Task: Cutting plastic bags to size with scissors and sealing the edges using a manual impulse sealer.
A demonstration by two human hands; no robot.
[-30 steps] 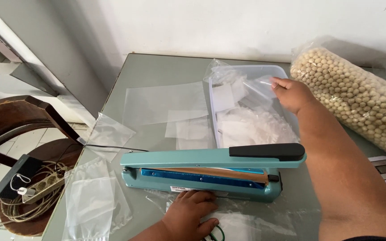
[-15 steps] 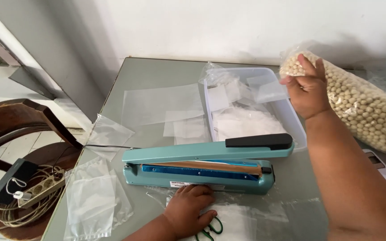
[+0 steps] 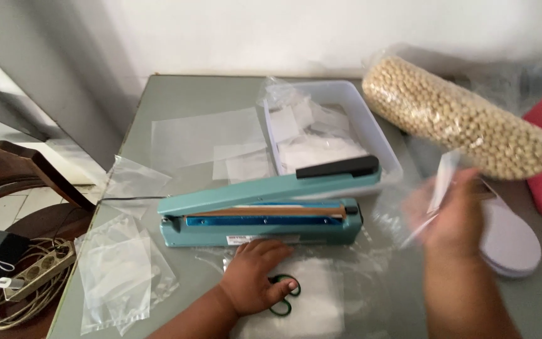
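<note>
Now the right hand (image 3: 450, 216) has come back from the tray (image 3: 384, 147), fingers closed on a clear bag (image 3: 441, 179); the left hand (image 3: 255, 276) stays flat on green scissors (image 3: 281, 300) beneath it.

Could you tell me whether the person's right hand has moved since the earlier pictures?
Yes. The right hand, blurred and holding a small clear bag, has come away from the clear tray toward the person, now right of the teal sealer.
</note>
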